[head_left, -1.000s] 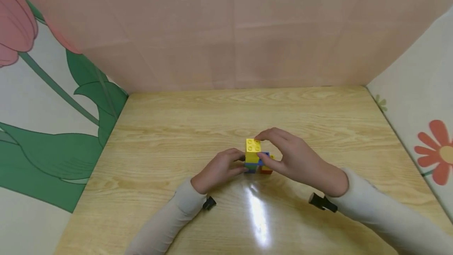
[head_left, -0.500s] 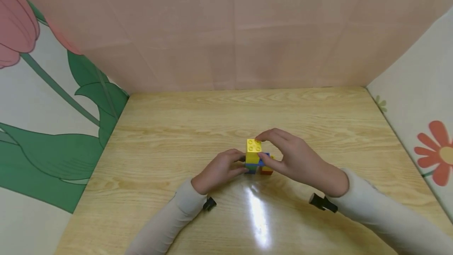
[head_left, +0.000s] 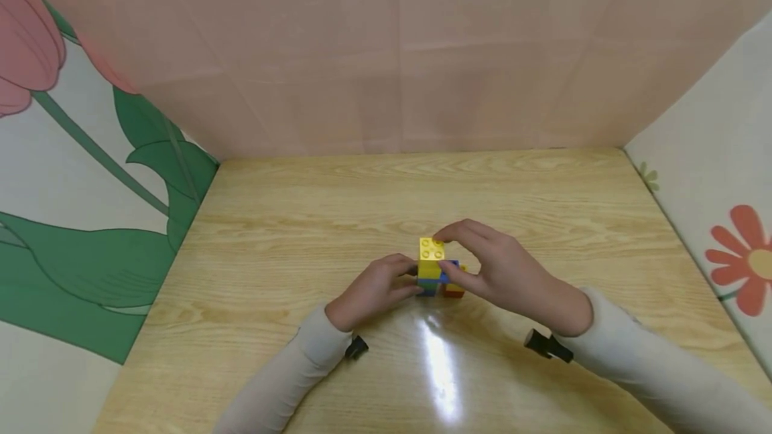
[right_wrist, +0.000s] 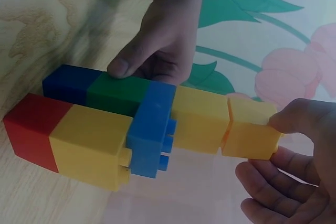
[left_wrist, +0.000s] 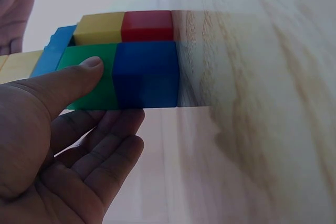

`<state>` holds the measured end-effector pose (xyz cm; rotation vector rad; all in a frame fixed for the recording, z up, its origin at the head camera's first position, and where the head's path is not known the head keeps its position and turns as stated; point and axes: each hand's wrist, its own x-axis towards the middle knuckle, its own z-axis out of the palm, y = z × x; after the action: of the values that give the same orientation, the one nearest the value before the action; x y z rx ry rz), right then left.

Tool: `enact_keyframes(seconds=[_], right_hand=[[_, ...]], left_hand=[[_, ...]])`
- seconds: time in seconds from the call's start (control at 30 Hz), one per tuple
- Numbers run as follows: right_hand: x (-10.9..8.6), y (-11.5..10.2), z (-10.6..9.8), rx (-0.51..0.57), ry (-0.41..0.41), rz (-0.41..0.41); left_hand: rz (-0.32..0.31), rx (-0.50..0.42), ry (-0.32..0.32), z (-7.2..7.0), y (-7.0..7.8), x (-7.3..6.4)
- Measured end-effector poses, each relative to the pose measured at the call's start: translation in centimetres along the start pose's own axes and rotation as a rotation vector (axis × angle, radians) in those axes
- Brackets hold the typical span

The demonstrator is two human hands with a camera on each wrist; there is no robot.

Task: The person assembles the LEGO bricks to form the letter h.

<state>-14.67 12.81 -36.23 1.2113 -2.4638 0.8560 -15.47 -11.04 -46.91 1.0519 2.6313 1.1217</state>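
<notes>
Plastic building bricks stand joined as a small tower on the table. A dark blue brick (left_wrist: 146, 74) is at its foot, under a green brick (left_wrist: 97, 94). Across the green one lies a longer blue brick (right_wrist: 149, 129), its bare studs showing at one end. Above rise a yellow brick (right_wrist: 197, 119) and a top yellow brick (right_wrist: 249, 135), with a thin wedge-shaped gap between them. My left hand (head_left: 368, 286) grips the green brick, thumb on its near face. The top yellow brick is pinched between thumb and fingers of my right hand (head_left: 512, 266).
Beside the tower's foot stands a red brick (right_wrist: 34, 129) with another yellow brick (right_wrist: 92, 142) on it. The wooden table (head_left: 289, 220) meets a pink back wall (head_left: 386, 86) and flower-patterned side walls. Black wrist cameras sit at both cuffs.
</notes>
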Motion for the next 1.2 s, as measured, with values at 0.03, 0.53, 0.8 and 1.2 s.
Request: enact_keyframes(seconds=[0.03,0.53,0.8,1.2], right_hand=[[0.01,0.03,-0.03,0.0,0.002,-0.002],[-0.23,-0.47,-0.17,-0.04,-0.005,-0.026],[0.24,-0.39,-0.25,-0.05,-0.003,-0.019],[0.57,-0.37,-0.69,-0.025,-0.03,-0.004]], left_hand=[[-0.001,0.001,-0.001,0.01,-0.02,0.02],[-0.003,-0.014,-0.033,0.09,-0.09,-0.04],[-0.025,-0.021,-0.038,0.03,0.01,0.06],[-0.019,-0.003,-0.034,-0.27,0.18,0.02]])
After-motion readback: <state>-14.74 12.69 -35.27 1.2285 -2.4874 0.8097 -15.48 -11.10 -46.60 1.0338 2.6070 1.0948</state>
